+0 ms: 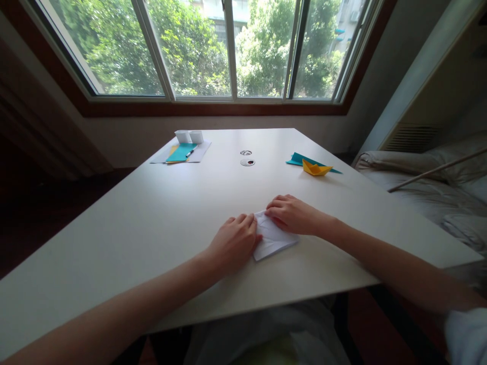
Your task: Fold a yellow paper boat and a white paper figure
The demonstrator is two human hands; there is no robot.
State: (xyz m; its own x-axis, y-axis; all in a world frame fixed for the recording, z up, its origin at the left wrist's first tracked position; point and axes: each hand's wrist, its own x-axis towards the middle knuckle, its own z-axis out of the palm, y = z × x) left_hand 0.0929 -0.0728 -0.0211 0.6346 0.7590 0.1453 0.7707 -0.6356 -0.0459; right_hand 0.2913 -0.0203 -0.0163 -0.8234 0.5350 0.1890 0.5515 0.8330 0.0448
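Observation:
A folded sheet of white paper point(274, 242) lies on the white table, close to its near edge, with crease lines on its upper face. My left hand point(236, 239) holds the paper's left side, fingers together and the thumb on top. At the far edge of the sheet, my right hand point(293, 214) has its bent fingertips pressed onto the paper. Both hands partly cover the sheet, so its outline under them is hidden.
A yellow paper boat point(316, 169) stands before a teal paper plane point(299, 159) at the right. Teal paper point(181, 152), a pen point(191, 151) and white folded paper boxes point(182, 136) are at the far left. Two round pieces point(247, 162) sit mid-table.

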